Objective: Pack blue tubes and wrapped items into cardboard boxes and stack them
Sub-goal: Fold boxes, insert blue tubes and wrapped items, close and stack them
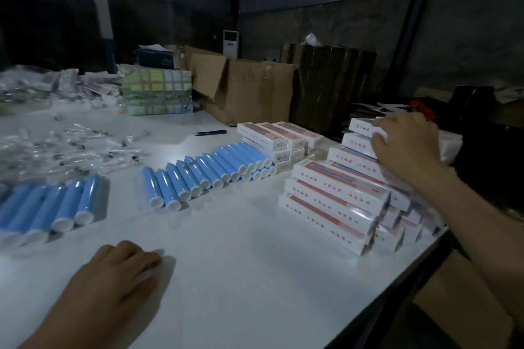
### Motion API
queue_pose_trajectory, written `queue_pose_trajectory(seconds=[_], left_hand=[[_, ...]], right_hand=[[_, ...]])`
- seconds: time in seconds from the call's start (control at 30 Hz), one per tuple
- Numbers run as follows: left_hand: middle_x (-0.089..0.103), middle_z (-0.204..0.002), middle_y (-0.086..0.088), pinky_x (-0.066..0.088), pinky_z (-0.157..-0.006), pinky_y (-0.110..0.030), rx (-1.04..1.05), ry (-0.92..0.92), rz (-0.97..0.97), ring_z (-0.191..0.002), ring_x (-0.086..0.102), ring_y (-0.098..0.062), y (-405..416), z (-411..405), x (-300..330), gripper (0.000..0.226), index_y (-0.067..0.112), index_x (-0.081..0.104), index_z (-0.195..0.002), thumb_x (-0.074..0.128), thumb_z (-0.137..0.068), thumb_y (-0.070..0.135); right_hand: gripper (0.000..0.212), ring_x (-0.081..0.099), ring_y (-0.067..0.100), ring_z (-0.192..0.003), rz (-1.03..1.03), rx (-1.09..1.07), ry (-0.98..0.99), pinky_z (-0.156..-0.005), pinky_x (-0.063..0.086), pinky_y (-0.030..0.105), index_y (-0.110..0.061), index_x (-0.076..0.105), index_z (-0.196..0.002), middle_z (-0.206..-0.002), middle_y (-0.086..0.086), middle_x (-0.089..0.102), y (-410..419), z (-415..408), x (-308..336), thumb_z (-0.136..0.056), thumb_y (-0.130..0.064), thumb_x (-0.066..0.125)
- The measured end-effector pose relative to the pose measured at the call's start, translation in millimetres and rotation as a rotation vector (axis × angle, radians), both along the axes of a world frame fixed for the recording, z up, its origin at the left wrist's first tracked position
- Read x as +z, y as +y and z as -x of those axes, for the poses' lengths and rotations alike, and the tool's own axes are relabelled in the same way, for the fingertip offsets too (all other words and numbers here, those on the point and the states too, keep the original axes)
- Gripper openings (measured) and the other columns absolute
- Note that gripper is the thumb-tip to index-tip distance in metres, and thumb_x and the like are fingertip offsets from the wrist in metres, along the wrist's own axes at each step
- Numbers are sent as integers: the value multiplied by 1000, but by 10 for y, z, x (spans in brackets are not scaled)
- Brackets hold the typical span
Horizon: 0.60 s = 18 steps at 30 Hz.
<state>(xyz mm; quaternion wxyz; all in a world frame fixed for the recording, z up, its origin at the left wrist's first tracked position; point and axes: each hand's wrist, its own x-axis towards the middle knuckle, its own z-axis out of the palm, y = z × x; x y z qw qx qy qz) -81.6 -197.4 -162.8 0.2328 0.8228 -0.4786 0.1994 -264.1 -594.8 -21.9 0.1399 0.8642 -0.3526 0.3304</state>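
Blue tubes (209,176) with white caps lie side by side in a slanting double row on the white desk (241,235), beyond the left hand (124,272) and over toward the right one. A second batch of blue tubes (56,207) lies just beyond the left hand on its outer side, running off the picture's edge. The left hand rests palm down on the bare desk, fingers loosely bent, holding nothing. The right hand (405,144) is laid over the top of a stepped stack of white boxes with red bands (334,204), fingers curled over the upper boxes' ends; whether it grips one I cannot tell. That stack sits close to the desk's right edge, under the right forearm. A smaller stack of the same boxes (280,139) stands between the tube row and the right hand. Clear wrapped items (71,150) are heaped well beyond the left hand. Open white surface lies between the two hands.
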Motion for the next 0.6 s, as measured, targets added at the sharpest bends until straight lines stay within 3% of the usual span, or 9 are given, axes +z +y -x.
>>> queue_pose_trajectory(seconds=[0.07,0.13,0.27,0.43,0.6], left_hand=[[58,-77,5,53,-47,-39,20,29,-58,-56,52,-21,-5,90,53,28,33,64,-93,45,-74,41],[60,-80,3,52,-58,-41,67,123,-133,-68,55,-23,21,118,98,36,25,74,-95,47,-79,43],[58,-100,4,40,-80,-29,155,209,-154,-92,48,-20,10,150,91,41,28,68,-112,40,-90,48],[54,-102,0,38,-83,-34,210,232,-145,-97,44,-24,-30,137,47,30,25,66,-109,47,-93,42],[53,-105,-7,29,-77,-32,180,224,-113,-96,41,-27,-41,142,49,30,20,63,-118,54,-92,33]], right_hand=[[29,49,30,-112,-28,232,-90,-94,36,41,-12,65,-119,-122,11,61,400,-241,-37,-95,-21,51],[24,54,24,-105,-131,490,-149,-88,38,31,-11,69,-111,-113,7,67,844,-518,-140,-94,-17,53],[17,62,18,-93,-363,913,-111,-86,46,32,-10,75,-94,-96,2,72,1688,-1053,-531,-87,-7,60],[15,61,20,-81,-482,1097,137,-75,44,32,-13,74,-89,-86,3,70,2314,-1519,-1169,-88,-7,60],[25,55,5,-79,-443,1169,211,-68,37,15,-26,68,-83,-81,-12,64,2261,-1589,-1382,-88,-4,56]])
